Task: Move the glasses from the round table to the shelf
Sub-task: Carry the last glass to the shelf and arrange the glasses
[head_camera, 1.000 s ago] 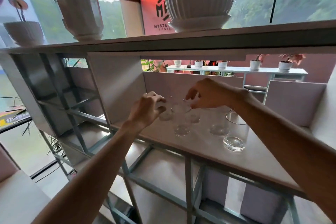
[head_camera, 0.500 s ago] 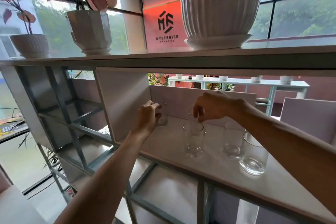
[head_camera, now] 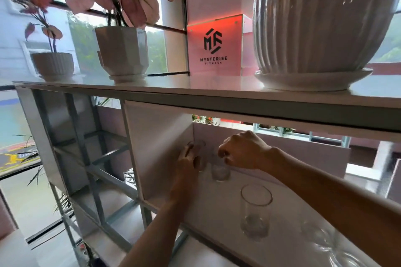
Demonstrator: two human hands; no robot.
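Both hands reach deep into a white shelf compartment (head_camera: 217,208). My left hand (head_camera: 187,161) grips a clear glass (head_camera: 198,147) near the back left corner, its base close to the shelf board. My right hand (head_camera: 243,151) pinches the rim of a second clear glass (head_camera: 220,172) that stands just right of the first. Nearer to me a taller clear glass (head_camera: 255,212) stands alone on the board. At the lower right, partly behind my right forearm, more clear glasses (head_camera: 332,245) show as a blur. The round table is out of view.
The top board (head_camera: 195,88) above the compartment carries a large ribbed white pot (head_camera: 312,21), a faceted white pot (head_camera: 122,52) with pink leaves and a small white pot (head_camera: 53,64). Open metal framing (head_camera: 86,158) lies left of the compartment's side panel (head_camera: 158,147).
The camera has come closer and lower. Both hands moved deeper toward the back left corner, each with its glass; the right hand's glass now stands far back beside the left one.
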